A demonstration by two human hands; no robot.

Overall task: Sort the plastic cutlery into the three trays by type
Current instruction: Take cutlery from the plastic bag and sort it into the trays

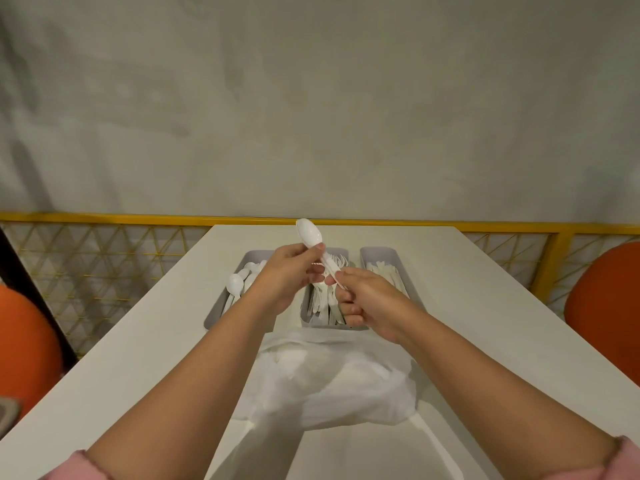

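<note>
- Head view: my left grip (294, 271) pinched the white spoon (308, 233) at its neck, just under the bowl. My right grip (370, 303) was curled round the lower end of the handle.
- The spoon stood tilted, bowl uppermost, at the centre of the frame, between both grips and above the middle tray (332, 328) of forks.
- I judged the step to be passing the spoon leftward. The right grip should release first. The left should then carry it low to the left tray (258, 253), left of centre, and lay it along the spoons there.
- The right tray (377, 251) held knives. A plastic bag (329, 382) lay on the counter (485, 306), lower centre.
</note>
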